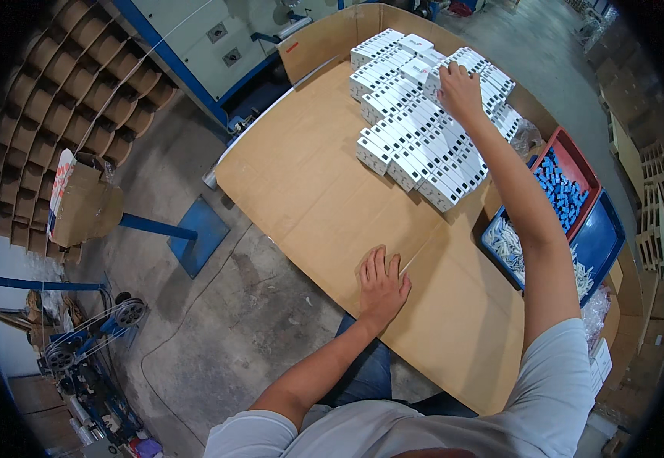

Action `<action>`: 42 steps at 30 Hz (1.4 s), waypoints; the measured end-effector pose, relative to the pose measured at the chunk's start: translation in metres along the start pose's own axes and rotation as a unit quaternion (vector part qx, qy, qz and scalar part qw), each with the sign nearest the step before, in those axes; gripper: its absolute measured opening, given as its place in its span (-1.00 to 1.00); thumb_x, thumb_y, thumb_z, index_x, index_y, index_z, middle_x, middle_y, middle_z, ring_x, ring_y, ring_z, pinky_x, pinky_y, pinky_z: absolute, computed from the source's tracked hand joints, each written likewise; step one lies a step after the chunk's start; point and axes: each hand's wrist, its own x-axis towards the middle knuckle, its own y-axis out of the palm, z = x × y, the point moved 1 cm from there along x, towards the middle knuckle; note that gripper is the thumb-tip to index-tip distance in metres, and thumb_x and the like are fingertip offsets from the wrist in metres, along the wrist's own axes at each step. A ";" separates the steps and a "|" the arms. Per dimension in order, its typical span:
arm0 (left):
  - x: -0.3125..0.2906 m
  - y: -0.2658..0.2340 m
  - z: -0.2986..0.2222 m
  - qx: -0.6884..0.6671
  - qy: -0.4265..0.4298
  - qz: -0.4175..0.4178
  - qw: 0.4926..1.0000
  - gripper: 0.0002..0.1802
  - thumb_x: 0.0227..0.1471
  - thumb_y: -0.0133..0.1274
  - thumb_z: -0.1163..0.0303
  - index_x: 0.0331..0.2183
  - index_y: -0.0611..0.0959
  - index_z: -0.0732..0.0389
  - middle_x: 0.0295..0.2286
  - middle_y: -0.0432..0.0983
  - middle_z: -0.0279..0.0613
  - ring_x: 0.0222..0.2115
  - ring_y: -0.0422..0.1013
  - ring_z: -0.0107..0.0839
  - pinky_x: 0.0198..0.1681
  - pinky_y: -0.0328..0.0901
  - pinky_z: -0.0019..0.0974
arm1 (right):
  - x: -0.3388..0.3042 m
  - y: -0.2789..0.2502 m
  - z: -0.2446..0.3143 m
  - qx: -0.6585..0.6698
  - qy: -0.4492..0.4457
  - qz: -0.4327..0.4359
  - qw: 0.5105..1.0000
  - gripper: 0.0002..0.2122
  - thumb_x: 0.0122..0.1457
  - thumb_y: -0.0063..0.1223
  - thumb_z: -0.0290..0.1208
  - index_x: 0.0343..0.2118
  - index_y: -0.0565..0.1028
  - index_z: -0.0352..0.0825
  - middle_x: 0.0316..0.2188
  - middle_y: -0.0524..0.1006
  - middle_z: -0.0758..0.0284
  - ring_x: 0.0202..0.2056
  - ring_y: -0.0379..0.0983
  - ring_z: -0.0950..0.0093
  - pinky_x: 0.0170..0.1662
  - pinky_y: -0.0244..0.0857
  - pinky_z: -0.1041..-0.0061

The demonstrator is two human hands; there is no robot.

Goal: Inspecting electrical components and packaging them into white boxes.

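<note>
Rows of small white boxes (400,126) with dark square marks stand packed together on the far part of the cardboard-covered table (309,172). My right hand (460,91) reaches over them, its fingers bent down and closed around a white box (432,80) among the stacks; the palm side is hidden. Nearer to me, my left hand (381,288) rests flat on the brown cardboard by the front edge. Its fingers are spread and nothing is in them.
Right of the boxes, a red tray (593,164) holds small blue pieces and a blue tray (614,229) holds white pieces; my right forearm crosses over them. A cardboard wall (332,38) edges the table's far side. A blue stand (198,235) and pulley machinery (95,336) are at left.
</note>
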 end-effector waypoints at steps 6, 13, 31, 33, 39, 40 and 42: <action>0.000 0.002 0.000 -0.002 0.004 -0.004 1.000 -0.48 0.10 0.06 0.15 0.03 0.50 0.24 0.10 0.29 0.15 0.19 0.18 0.03 0.26 0.06 0.07 | -0.003 -0.007 -0.007 0.033 0.007 0.013 0.999 -0.60 0.02 0.31 -0.25 -0.07 0.50 -0.22 -0.12 0.49 0.30 -0.04 0.46 0.35 -0.07 0.30 0.15; 0.001 0.001 -0.001 0.001 0.005 -0.007 1.000 -0.48 0.08 0.08 0.16 0.02 0.51 0.24 0.10 0.30 0.15 0.18 0.19 0.03 0.24 0.07 0.06 | -0.002 -0.002 -0.019 0.024 -0.035 -0.024 0.999 -0.73 0.04 0.29 -0.28 -0.22 0.54 -0.25 -0.16 0.47 0.29 -0.05 0.44 0.34 -0.10 0.30 0.19; 0.000 0.003 0.000 0.013 -0.001 -0.009 1.000 -0.48 0.07 0.07 0.15 0.03 0.50 0.21 0.11 0.29 0.13 0.19 0.18 0.01 0.25 0.07 0.04 | -0.002 -0.011 -0.018 0.061 -0.024 0.031 0.997 -0.70 0.00 0.32 -0.24 -0.22 0.60 -0.25 -0.14 0.49 0.27 -0.03 0.46 0.33 -0.05 0.29 0.10; 0.000 0.003 -0.001 0.011 0.000 -0.008 1.000 -0.48 0.07 0.07 0.15 0.03 0.50 0.21 0.12 0.29 0.13 0.19 0.18 0.01 0.25 0.06 0.05 | -0.001 -0.010 -0.019 0.053 -0.022 0.047 0.997 -0.72 0.01 0.32 -0.23 -0.24 0.61 -0.26 -0.14 0.49 0.27 -0.02 0.45 0.33 -0.05 0.29 0.10; -0.001 0.003 0.000 -0.001 0.003 -0.007 1.000 -0.48 0.08 0.09 0.17 0.02 0.49 0.22 0.11 0.27 0.15 0.19 0.16 0.05 0.24 0.06 0.08 | 0.002 -0.014 -0.027 0.115 0.019 0.046 0.992 -0.72 0.04 0.28 -0.24 -0.24 0.59 -0.29 -0.17 0.53 0.23 -0.11 0.50 0.24 -0.06 0.32 0.10; -0.001 0.003 0.000 -0.012 0.003 -0.009 1.000 -0.49 0.08 0.10 0.18 0.01 0.49 0.24 0.11 0.26 0.17 0.19 0.14 0.08 0.23 0.05 0.11 | 0.006 -0.017 -0.029 0.173 0.047 0.027 0.983 -0.72 0.06 0.27 -0.24 -0.22 0.59 -0.29 -0.21 0.54 0.21 -0.16 0.52 0.20 -0.07 0.34 0.12; 0.000 0.002 0.000 -0.004 0.004 -0.010 1.000 -0.49 0.07 0.09 0.17 0.01 0.50 0.23 0.11 0.27 0.15 0.19 0.16 0.05 0.24 0.06 0.08 | 0.015 -0.022 -0.035 0.195 0.049 0.024 0.979 -0.72 0.09 0.25 -0.24 -0.20 0.58 -0.30 -0.24 0.56 0.18 -0.20 0.53 0.17 -0.08 0.36 0.14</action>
